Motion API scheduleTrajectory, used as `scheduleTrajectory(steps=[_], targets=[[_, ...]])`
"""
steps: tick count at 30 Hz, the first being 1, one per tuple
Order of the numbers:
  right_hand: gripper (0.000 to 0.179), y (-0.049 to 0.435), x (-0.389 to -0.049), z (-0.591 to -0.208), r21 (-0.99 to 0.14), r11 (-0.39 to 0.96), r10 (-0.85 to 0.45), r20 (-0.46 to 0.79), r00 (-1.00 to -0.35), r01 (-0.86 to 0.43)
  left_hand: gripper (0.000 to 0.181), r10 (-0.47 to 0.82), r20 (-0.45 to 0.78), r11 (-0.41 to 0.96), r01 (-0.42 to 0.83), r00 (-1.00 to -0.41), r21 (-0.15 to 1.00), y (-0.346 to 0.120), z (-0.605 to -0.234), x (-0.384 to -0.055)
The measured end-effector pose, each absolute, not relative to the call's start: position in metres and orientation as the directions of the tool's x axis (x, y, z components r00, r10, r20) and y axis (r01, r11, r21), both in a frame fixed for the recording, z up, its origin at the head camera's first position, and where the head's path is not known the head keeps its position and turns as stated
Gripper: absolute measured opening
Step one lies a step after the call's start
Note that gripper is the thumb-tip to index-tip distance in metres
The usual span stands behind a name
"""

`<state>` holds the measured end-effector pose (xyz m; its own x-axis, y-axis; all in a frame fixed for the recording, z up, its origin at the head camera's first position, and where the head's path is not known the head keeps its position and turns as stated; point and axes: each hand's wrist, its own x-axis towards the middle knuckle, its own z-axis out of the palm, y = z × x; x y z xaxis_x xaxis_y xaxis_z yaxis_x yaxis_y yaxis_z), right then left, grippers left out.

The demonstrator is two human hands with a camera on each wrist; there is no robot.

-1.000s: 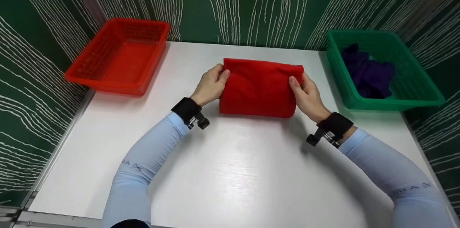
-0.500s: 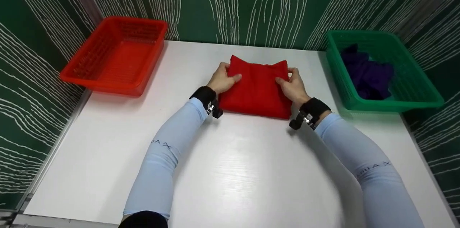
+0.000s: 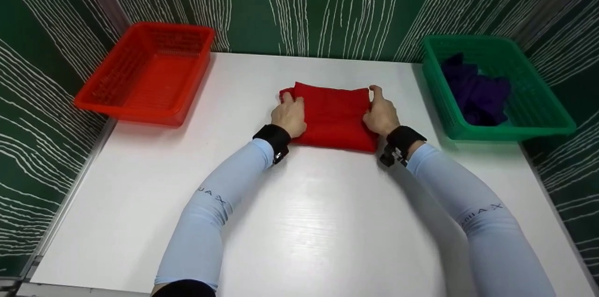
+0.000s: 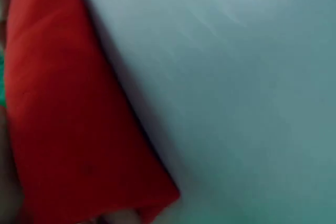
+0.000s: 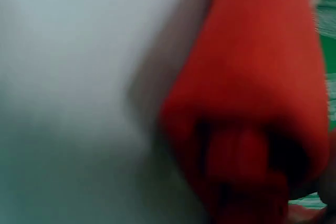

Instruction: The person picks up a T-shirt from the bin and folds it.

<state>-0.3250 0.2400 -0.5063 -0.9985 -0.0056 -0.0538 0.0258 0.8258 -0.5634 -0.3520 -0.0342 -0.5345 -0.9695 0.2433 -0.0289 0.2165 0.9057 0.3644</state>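
Note:
A folded red cloth (image 3: 334, 114) lies on the white table, its layers stacked and its left far corner rumpled. My left hand (image 3: 289, 117) is over its left end, back of the hand up, with fingers and thumb gripping the fabric there. At the right end, my right hand (image 3: 381, 114) holds the edge, thumb against the cloth and index finger pointing away along the side. In the left wrist view the cloth (image 4: 79, 119) shows its smooth near fold; a fingertip peeks out below. The right wrist view shows the cloth's (image 5: 252, 66) open end with layers inside.
On the left stands a red plastic basket (image 3: 180, 112). A green basket (image 3: 510, 134) on the right holds a crumpled purple cloth (image 3: 482, 93). Green walls with white line patterns enclose the back and sides of the white table (image 3: 304, 222).
The red cloth, earlier held up at both ends, is now lower and flatter on the table. My left hand has turned back-up over its left end; both hands moved inward.

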Motion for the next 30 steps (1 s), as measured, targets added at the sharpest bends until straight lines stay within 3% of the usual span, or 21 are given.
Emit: scheduleTrajectory(steps=[4, 7, 10, 13, 18, 23, 30], targets=[[0.068, 0.227, -0.321, -0.505, -0.319, 0.938, -0.104, 0.106, -0.989, -0.133, 0.068, 0.333, 0.007, 0.92, 0.326, -0.943, 0.216, -0.025, -0.506, -0.325], [0.06, 0.21, -0.321, -0.502, -0.241, 0.937, -0.222, 0.149, -0.964, -0.253, 0.092, 0.419, -0.003, 0.903, 0.416, -0.908, 0.11, -0.019, -0.503, -0.327], [0.063, 0.192, -0.325, -0.501, -0.197, 0.925, -0.315, 0.082, -0.946, -0.325, 0.112, 0.484, -0.046, 0.875, 0.484, -0.874, 0.021, -0.013, -0.502, -0.334], [0.073, 0.182, -0.332, -0.506, -0.163, 0.921, -0.368, -0.068, -0.927, -0.353, 0.123, 0.513, -0.133, 0.855, 0.519, -0.848, -0.017, -0.01, -0.508, -0.343], [0.094, 0.183, -0.345, -0.517, -0.17, 0.926, -0.375, -0.279, -0.884, -0.338, 0.123, 0.481, -0.291, 0.871, 0.488, -0.827, 0.053, -0.009, -0.517, -0.353], [0.106, 0.188, -0.35, -0.522, -0.179, 0.93, -0.363, -0.305, -0.881, -0.321, 0.124, 0.435, -0.345, 0.898, 0.427, -0.832, 0.104, -0.009, -0.517, -0.355], [0.117, 0.199, -0.338, -0.518, -0.16, 0.937, -0.347, -0.316, -0.883, -0.31, 0.131, 0.372, -0.372, 0.928, 0.328, -0.85, 0.178, -0.016, -0.5, -0.334]])
